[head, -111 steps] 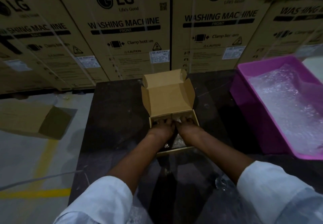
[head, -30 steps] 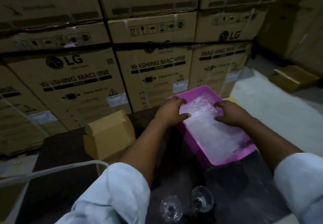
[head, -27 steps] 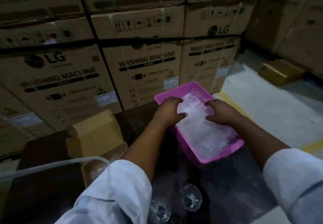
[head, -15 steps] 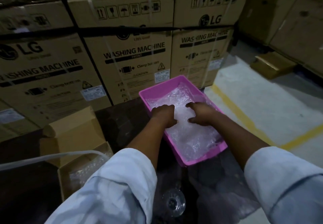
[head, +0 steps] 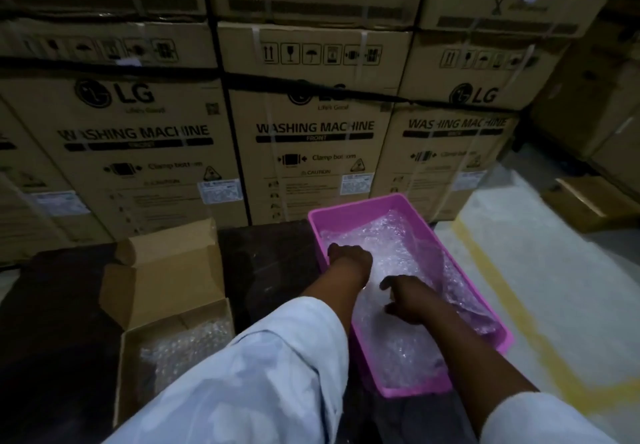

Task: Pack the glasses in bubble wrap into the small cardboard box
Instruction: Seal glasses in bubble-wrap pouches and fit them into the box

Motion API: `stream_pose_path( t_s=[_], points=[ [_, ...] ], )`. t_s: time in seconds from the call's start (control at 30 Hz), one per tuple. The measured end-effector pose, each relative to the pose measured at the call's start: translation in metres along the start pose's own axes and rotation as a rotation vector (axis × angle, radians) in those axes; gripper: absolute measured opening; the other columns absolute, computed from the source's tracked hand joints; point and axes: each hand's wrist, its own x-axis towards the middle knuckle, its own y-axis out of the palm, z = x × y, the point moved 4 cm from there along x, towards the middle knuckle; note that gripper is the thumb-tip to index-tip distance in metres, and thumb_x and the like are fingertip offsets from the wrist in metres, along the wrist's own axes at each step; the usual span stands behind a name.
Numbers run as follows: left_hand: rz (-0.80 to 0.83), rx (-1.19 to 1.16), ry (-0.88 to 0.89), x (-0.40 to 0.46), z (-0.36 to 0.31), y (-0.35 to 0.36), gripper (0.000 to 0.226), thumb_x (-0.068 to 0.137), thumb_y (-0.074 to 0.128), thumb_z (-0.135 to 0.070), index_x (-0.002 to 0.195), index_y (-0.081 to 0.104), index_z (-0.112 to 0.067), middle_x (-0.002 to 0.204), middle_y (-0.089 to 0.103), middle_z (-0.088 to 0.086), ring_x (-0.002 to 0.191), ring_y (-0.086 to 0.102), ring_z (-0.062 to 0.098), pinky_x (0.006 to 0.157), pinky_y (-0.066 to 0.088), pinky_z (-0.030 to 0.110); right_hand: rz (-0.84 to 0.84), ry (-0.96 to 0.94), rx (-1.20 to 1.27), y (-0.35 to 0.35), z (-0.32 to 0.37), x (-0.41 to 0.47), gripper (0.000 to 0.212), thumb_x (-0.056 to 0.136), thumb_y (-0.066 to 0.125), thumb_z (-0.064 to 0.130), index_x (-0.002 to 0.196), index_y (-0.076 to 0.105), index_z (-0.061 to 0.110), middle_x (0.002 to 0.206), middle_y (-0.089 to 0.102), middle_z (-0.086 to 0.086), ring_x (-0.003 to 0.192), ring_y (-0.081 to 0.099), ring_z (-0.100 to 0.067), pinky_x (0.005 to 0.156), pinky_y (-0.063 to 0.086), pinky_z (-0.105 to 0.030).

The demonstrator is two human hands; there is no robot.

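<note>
Both hands, left hand (head: 349, 259) and right hand (head: 405, 299), curl into bubble wrap (head: 394, 253) inside the pink tub (head: 346, 213), grip unclear; stacked sheets may lift together, while no glasses show and the small cardboard box (head: 128, 360) waits left

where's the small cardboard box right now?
Head view, lower left: the small cardboard box sits open on the dark table, left of the pink tub, bubble wrap inside, partly hidden by the left sleeve.

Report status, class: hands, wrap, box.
Both hands, left hand and right hand, in pink tub on bubble wrap. Small cardboard box open, wrap inside. Nothing blocking.
</note>
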Motion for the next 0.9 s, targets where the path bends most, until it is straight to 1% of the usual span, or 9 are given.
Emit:
stream_pose_path(
  t_s=[0.1,0.2,0.3,0.43,0.5,0.57,0.63,0.73,0.9],
  points=[
    [-0.091,-0.015,0.017,0.001,-0.001,-0.002,0.032,0.088,0.057,-0.008,0.12,0.057,-0.013,0.124,0.058,0.012,0.118,0.053,0.033,0.108,0.025,0.05,-0.079,-0.035,-0.001,0.0,0.0,0.0,0.016,0.086,0.058,0.021,0.1,0.065,0.022,0.107,0.064,-0.005,0.095,0.061,-0.022,0.079,0.048,-0.028],
    [-0.174,-0.16,0.075,0.001,-0.002,-0.013,0.027,0.086,0.061,-0.011,0.112,0.063,-0.019,0.12,0.062,0.008,0.114,0.055,0.03,0.106,0.029,0.049,-0.197,-0.074,0.038,-0.006,-0.001,0.0,0.011,0.084,0.053,0.015,0.085,0.064,0.016,0.096,0.065,-0.01,0.089,0.062,-0.028,0.071,0.043,-0.028],
    [-0.224,-0.437,0.16,0.001,-0.002,-0.031,0.025,0.084,0.066,-0.011,0.107,0.067,-0.023,0.118,0.064,0.003,0.108,0.059,0.025,0.091,0.046,0.037,-0.357,-0.057,0.311,-0.018,-0.005,0.001,0.036,0.081,0.067,0.016,0.116,0.06,0.013,0.114,0.058,-0.015,0.102,0.059,-0.032,0.08,0.041,-0.027],
    [-0.197,-0.626,0.302,-0.013,0.007,-0.057,0.035,0.082,0.067,0.0,0.111,0.066,-0.018,0.107,0.063,0.002,0.093,0.057,0.017,0.082,0.047,0.029,-0.48,-0.081,0.609,-0.051,0.004,-0.009,0.081,0.079,0.075,0.015,0.146,0.03,0.017,0.134,0.044,-0.002,0.119,0.045,-0.021,0.092,0.04,-0.031],
    [-0.172,-0.781,0.35,-0.022,0.019,-0.066,0.043,0.08,0.062,0.009,0.11,0.064,-0.021,0.099,0.059,0.0,0.088,0.056,0.016,0.077,0.049,0.031,-0.426,-0.124,0.706,-0.065,0.009,-0.012,0.077,0.08,0.074,0.011,0.144,0.032,0.021,0.124,0.045,0.004,0.114,0.045,-0.016,0.087,0.041,-0.029],
    [-0.215,-0.963,0.407,-0.032,0.032,-0.073,0.052,0.076,0.061,0.014,0.109,0.062,-0.027,0.108,0.059,0.002,0.094,0.058,0.017,0.076,0.053,0.034,-0.353,-0.184,0.814,-0.078,0.014,-0.015,0.057,0.081,0.073,0.007,0.128,0.048,0.026,0.111,0.059,0.0,0.106,0.056,-0.018,0.083,0.045,-0.025],
    [-0.257,-1.083,0.419,-0.04,0.044,-0.078,0.063,0.075,0.061,0.015,0.116,0.059,-0.033,0.118,0.057,0.004,0.095,0.059,0.017,0.079,0.055,0.038,-0.363,-0.227,0.753,-0.089,0.018,-0.019,0.038,0.08,0.072,0.007,0.11,0.059,0.026,0.097,0.066,-0.003,0.094,0.061,-0.017,0.078,0.045,-0.022],
    [-0.242,-1.157,0.401,-0.048,0.054,-0.08,0.07,0.079,0.066,0.01,0.136,0.048,-0.026,0.112,0.055,0.001,0.086,0.059,0.012,0.079,0.054,0.027,-0.44,-0.252,0.611,-0.1,0.026,-0.023,0.018,0.081,0.073,0.015,0.096,0.066,0.022,0.098,0.065,0.003,0.095,0.059,-0.014,0.081,0.045,-0.019],
    [-0.267,-1.221,0.439,-0.052,0.055,-0.076,0.052,0.081,0.069,0.005,0.129,0.054,-0.012,0.091,0.061,0.004,0.078,0.063,0.005,0.073,0.053,0.015,-0.282,-0.264,0.91,-0.089,0.044,-0.033,0.046,0.083,0.072,0.03,0.124,0.053,0.03,0.116,0.059,0.01,0.102,0.059,-0.01,0.084,0.052,-0.031]
  ],
)
